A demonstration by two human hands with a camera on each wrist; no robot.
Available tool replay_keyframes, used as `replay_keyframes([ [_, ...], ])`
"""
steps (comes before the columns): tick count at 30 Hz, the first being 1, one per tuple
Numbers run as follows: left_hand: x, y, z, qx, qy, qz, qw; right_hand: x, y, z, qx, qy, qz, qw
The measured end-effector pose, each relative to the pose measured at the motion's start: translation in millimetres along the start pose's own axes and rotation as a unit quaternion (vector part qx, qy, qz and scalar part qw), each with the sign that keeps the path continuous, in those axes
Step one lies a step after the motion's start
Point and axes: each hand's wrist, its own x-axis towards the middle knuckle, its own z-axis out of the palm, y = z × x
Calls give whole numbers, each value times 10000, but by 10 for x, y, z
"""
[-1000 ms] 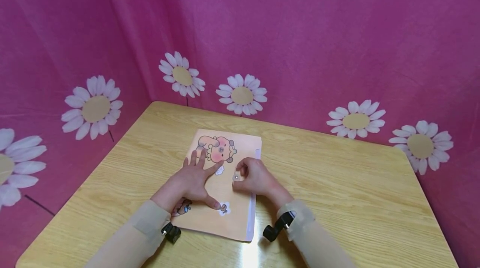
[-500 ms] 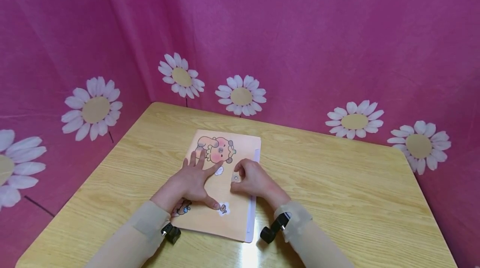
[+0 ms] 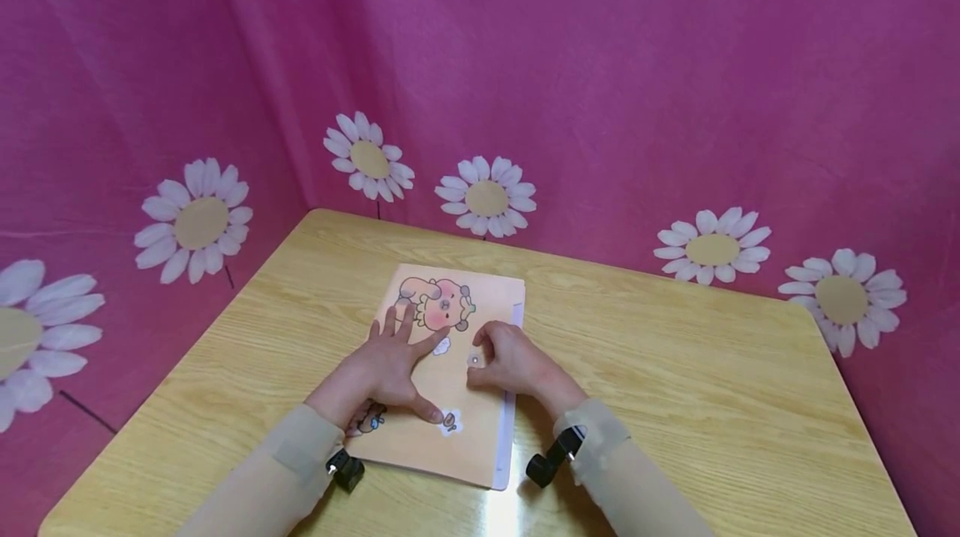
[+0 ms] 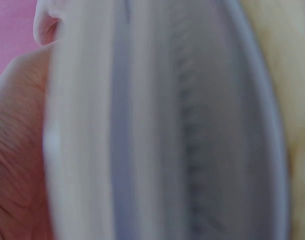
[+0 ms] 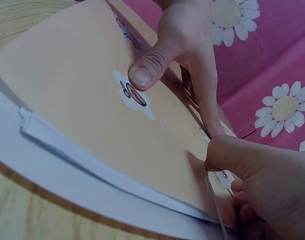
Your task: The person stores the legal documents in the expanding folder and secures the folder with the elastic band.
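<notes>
A peach folder (image 3: 461, 455) with cartoon bear pictures lies on the table. My left hand (image 3: 390, 366) rests on it with fingers spread, its thumb beside a small white-edged bear picture (image 3: 450, 421). At the folder's right side, my right hand (image 3: 512, 360) has its thumb and index finger curled about a clear tab with a snap button (image 3: 475, 360). In the right wrist view that thumb lies against the cover, and the other fingers are partly hidden. Blurred layered edges of the folder (image 4: 147, 125) fill the left wrist view.
The wood-grain table (image 3: 660, 387) extends to both sides of the folder. Behind it and at the left hangs a magenta cloth (image 3: 600, 87) printed with white daisies. Black wrist cameras (image 3: 553, 458) stick out below both wrists.
My right hand shifts slightly at the tab, its fingers staying about the snap button. The left hand keeps its place on the folder; the head view moves a little.
</notes>
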Motion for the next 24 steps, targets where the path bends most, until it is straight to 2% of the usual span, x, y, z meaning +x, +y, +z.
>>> replay_keyframes([
  [6, 5, 2, 6, 41, 58, 30, 10000, -34, 19, -18, -110, 59, -80, 9999],
  [15, 3, 13, 9, -47, 23, -31, 10000, -133, 68, -73, -126, 90, 171, 9997],
  [24, 1, 13, 14, -69, -7, -25, 10000, -226, 122, -97, -401, 247, -55, 9989],
])
